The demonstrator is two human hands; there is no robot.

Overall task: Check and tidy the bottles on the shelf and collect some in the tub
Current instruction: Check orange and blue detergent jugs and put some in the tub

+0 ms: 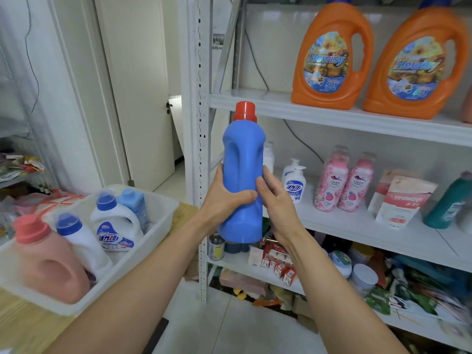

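From the head camera, you hold the blue bottle [242, 180] upright in front of the shelf [332, 116], left hand [224, 200] wrapped round its lower body, right hand [274, 198] pressed to its side. This looks like the checking step. Next, swing it left to the tub [163, 213], finding a gap beside the four bottles already there.

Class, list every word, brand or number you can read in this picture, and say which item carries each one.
"Hewisy" and "50X": left orange jug, top shelf.
"Hewisy": right orange jug; its number is blurred.
"活力28": white bottle in the tub.
"活力28": pump bottle, middle shelf.
Pink bottles, pouches: print too blurred.
Blue bottle in the hands: no label showing.
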